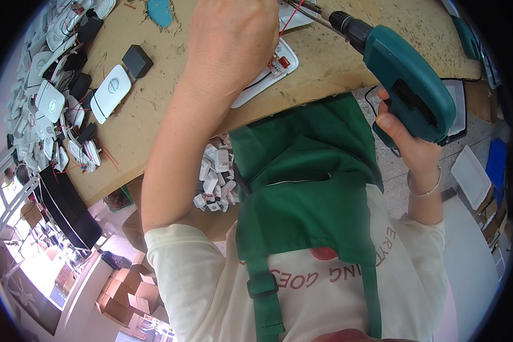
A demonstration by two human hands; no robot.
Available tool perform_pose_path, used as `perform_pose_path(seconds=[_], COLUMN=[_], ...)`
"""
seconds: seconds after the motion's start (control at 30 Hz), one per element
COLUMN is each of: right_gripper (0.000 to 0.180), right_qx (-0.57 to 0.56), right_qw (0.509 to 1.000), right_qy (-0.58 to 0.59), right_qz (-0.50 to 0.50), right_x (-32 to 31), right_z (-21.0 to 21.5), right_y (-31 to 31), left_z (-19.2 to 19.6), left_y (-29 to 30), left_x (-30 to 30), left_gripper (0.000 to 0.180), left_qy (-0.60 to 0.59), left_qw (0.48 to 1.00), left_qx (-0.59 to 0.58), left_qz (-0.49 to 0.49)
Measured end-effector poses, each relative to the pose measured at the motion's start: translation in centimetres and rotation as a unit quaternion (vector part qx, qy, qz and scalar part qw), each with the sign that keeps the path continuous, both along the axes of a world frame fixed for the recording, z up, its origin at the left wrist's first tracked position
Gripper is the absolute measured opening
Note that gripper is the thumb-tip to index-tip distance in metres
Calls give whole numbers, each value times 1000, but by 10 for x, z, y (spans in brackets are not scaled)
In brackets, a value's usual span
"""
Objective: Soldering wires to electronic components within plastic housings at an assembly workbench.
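My right hand (409, 139) is wrapped around the grip of a teal and black power drill (407, 74). The drill's dark chuck points up and left, toward my other hand. My left hand (236, 43) is closed like a fist at the top of the view, and its fingertips are hidden. Just past its knuckles run thin wires, a red one among them. Partly under that hand lies a white plastic casing (288, 64) near the table edge, with a small circuit board (278, 65) and a red part on it.
White casings (50, 100) with wires and black blocks are heaped along the left of the brown worktable (154, 108). A single white casing (112, 92) and a black block (137, 61) lie nearer. Small white parts (216, 176) fill a box below the table edge.
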State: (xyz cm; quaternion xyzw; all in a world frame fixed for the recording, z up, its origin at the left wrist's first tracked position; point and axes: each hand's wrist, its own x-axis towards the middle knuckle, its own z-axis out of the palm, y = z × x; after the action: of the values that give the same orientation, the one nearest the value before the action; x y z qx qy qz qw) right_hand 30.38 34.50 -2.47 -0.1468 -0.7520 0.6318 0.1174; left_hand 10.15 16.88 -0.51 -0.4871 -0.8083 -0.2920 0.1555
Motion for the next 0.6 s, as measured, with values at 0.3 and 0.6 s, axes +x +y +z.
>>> perform_pose_path(seconds=[0.3,0.6], right_gripper=[31,29], right_qx=[48,100], right_qw=[999,995], right_qy=[3,4], right_qz=[6,24], right_x=[-2,-4], right_z=[3,10], right_y=[2,6], left_z=[-2,-3], left_y=[0,0], left_x=[1,2], left_gripper=[6,5], left_qy=[-6,-1], left_qw=[1000,1000], left_qx=[-14,-15], left_qz=[18,21])
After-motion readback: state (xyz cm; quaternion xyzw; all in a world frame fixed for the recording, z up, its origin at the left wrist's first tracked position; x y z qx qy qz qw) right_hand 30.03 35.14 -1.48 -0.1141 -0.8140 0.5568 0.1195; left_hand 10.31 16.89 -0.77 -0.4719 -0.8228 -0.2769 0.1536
